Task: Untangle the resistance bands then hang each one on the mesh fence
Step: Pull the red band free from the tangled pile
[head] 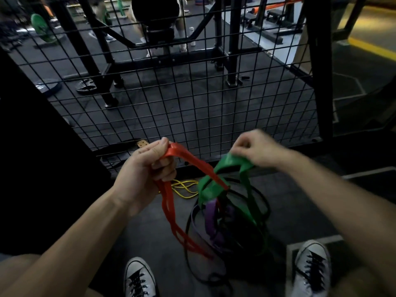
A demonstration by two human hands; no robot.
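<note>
Two flat rubbery bands (214, 189), tangled

Pretty cramped down low: the tangle of bands (222, 211) hangs right between both hands and fills the gap over the floor between the two shoes (139, 279). A yellow band (184, 188) lies near the fence base. Above the hands, the mesh fence (171, 103) is bare wire, nothing in front of it. A dark panel (32, 146) blocks the left side.
</note>
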